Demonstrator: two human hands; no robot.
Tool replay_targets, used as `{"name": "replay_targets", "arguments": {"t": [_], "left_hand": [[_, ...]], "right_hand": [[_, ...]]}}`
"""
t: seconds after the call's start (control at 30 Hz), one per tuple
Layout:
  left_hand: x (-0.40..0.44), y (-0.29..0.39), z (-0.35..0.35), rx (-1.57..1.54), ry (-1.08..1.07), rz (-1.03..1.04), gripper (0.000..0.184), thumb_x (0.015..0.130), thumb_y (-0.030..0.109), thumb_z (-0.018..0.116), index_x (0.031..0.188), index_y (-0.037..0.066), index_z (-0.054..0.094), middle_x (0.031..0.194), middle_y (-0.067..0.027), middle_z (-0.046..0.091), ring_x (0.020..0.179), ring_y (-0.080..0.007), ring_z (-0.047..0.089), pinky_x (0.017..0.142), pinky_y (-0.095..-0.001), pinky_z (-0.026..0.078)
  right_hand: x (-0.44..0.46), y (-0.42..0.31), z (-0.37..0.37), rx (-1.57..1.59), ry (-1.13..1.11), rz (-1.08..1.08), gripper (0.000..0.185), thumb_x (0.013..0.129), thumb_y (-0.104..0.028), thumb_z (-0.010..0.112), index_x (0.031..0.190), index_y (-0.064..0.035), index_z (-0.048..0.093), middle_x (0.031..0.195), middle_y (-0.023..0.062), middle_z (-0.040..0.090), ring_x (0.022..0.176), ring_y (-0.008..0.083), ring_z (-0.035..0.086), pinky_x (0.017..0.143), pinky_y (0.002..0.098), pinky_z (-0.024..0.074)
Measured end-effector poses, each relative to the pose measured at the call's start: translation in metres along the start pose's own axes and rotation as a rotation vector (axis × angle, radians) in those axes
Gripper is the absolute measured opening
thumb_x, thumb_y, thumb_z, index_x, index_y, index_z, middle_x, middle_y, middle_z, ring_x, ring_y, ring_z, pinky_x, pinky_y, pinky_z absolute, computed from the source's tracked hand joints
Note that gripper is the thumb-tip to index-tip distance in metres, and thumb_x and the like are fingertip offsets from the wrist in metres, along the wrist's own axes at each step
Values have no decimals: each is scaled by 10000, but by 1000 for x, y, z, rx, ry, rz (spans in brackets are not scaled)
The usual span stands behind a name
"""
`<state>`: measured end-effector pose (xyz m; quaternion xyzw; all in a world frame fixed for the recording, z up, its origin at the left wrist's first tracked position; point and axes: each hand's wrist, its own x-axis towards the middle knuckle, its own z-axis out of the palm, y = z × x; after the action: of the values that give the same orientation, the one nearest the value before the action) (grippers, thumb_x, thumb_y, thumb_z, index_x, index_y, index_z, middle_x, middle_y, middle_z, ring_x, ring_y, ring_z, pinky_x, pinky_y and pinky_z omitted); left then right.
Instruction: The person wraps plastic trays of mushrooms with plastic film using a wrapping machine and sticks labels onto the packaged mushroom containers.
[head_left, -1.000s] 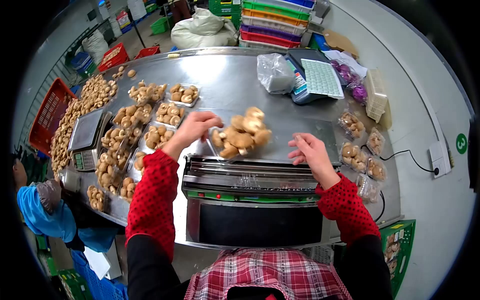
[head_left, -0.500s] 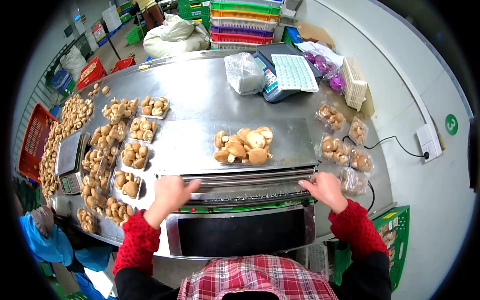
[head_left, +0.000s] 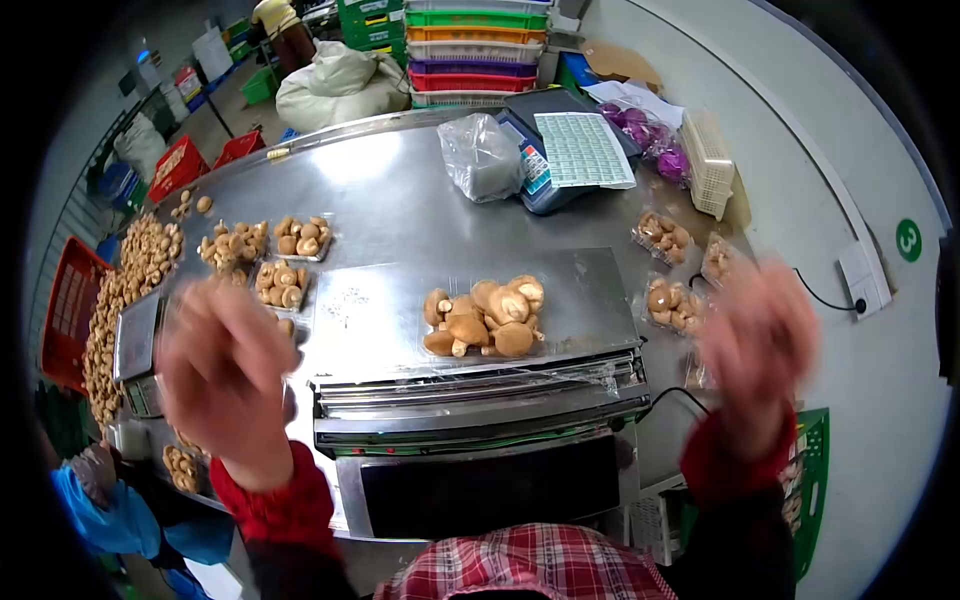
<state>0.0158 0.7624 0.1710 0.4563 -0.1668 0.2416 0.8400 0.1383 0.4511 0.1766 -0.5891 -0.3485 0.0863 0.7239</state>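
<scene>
You are now holding your left hand (head_left: 225, 365) and right hand (head_left: 760, 335) up, whereas half a second ago they were sitting low at the front of the metal-barred machine (head_left: 480, 400). Both are blurring; their fingers are looking partly curled, but you are leaving it impossible to tell how far open they are or whether they are gripping clear film. The tray of mushrooms (head_left: 485, 318) is staying put, lying flat on the metal plate (head_left: 370, 300) between your hands, well apart from both. Its long axis is running crosswise, from your left-hand side to your right-hand side, with one long edge facing you. Inside, one front stem is pointing towards you. Other mushroom trays (head_left: 278, 285) are standing beyond your left hand, and mushroom packs (head_left: 672, 305) are lying just left of your right hand.
</scene>
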Motion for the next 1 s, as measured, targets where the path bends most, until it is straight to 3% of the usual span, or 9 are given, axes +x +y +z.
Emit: {"name": "replay_targets", "arguments": {"t": [0.03, 0.13, 0.23, 0.43, 0.6, 0.7, 0.8, 0.9, 1.0], "left_hand": [[33, 5, 6, -184, -37, 138, 321, 986, 247, 396, 725, 62, 422, 914, -129, 591, 751, -128, 506, 590, -289, 440], [37, -41, -10, 960, -22, 165, 220, 919, 180, 525, 965, -16, 614, 1048, -177, 640, 903, -212, 617, 745, -333, 494], [-42, -88, -51, 1711, -115, -116, 543, 633, 349, 824, 1003, 1, 631, 911, -149, 631, 835, -293, 630, 711, -359, 511], [-85, -125, -69, 1583, -93, -256, 156, 751, 118, 726, 883, 54, 676, 959, -128, 649, 677, -206, 654, 589, -309, 508], [-117, -96, -59, 798, 158, -778, 72, 896, 33, 573, 911, -16, 623, 724, -62, 660, 602, -109, 603, 565, -234, 481], [-128, -48, -30, 780, 158, -642, 56, 894, 5, 554, 900, -38, 590, 708, -122, 650, 589, -130, 623, 548, -236, 496], [-73, -14, -8, 729, 274, -187, 126, 876, -68, 471, 775, -2, 509, 711, -160, 641, 498, -170, 623, 521, -267, 543], [34, -61, 0, 678, 427, -20, 72, 897, 22, 556, 898, -50, 564, 926, -144, 649, 804, -195, 665, 743, -282, 551], [71, -179, -106, 1037, 250, -45, 88, 911, 62, 524, 890, -1, 582, 832, -147, 675, 718, -220, 656, 653, -312, 519]], "right_hand": [[8, 23, -4, -80, 19, -46, 206, 887, -203, 555, 902, 1, 527, 876, 81, 583, 775, 181, 595, 657, 305, 496], [-1, 83, -18, -578, -106, 180, 459, 734, -337, 758, 987, -3, 568, 965, 113, 593, 866, 248, 614, 739, 345, 490], [-55, 119, -31, -1154, -180, 77, 512, 598, -281, 828, 950, 10, 595, 966, 125, 573, 898, 294, 573, 779, 379, 469], [-69, 144, -32, -1132, -256, -114, 173, 742, -122, 693, 879, -36, 629, 959, 96, 587, 819, 268, 566, 729, 380, 449], [-92, 114, -28, -685, -154, 232, 39, 807, 24, 599, 819, -12, 602, 780, 104, 633, 698, 232, 612, 641, 303, 479], [-91, 52, -26, -484, -315, 327, 43, 805, 38, 571, 795, 3, 595, 743, 96, 636, 623, 210, 617, 564, 289, 474], [-64, 18, -29, -100, -8, 142, 37, 845, 38, 524, 852, 22, 557, 736, 89, 633, 622, 144, 616, 561, 259, 494], [66, 50, -21, -302, 320, 34, 114, 915, -102, 538, 876, 1, 565, 660, 19, 547, 559, 78, 496, 475, 230, 364], [126, 214, -63, -1298, 289, 65, 231, 897, -269, 514, 892, -57, 606, 802, 194, 654, 758, 357, 654, 665, 482, 502]]}}
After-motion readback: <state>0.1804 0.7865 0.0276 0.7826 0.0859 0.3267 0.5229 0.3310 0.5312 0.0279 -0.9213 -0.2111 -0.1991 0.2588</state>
